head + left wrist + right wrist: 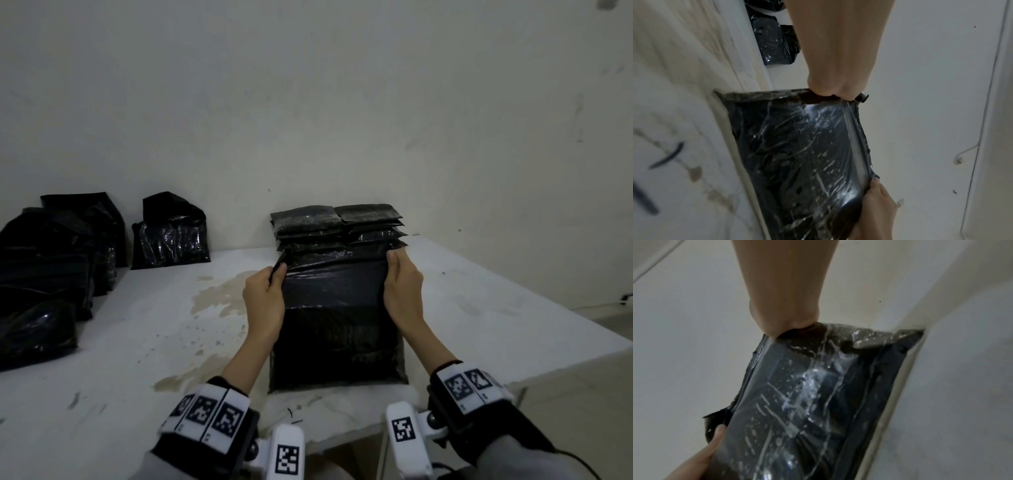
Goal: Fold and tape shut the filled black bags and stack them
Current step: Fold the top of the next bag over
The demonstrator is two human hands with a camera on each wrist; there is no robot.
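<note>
A filled black bag lies on the white table in front of me, its open top end raised toward the far side. My left hand grips the top left corner of the bag, and my right hand pinches the top right corner. The bag's glossy film stretches tight between the two hands. Just behind it stands a stack of flat sealed black bags, two columns side by side.
More black bags are heaped at the left edge of the table, and one slumped bag leans at the wall. A brownish stain marks the table left of the bag. The wall is close behind.
</note>
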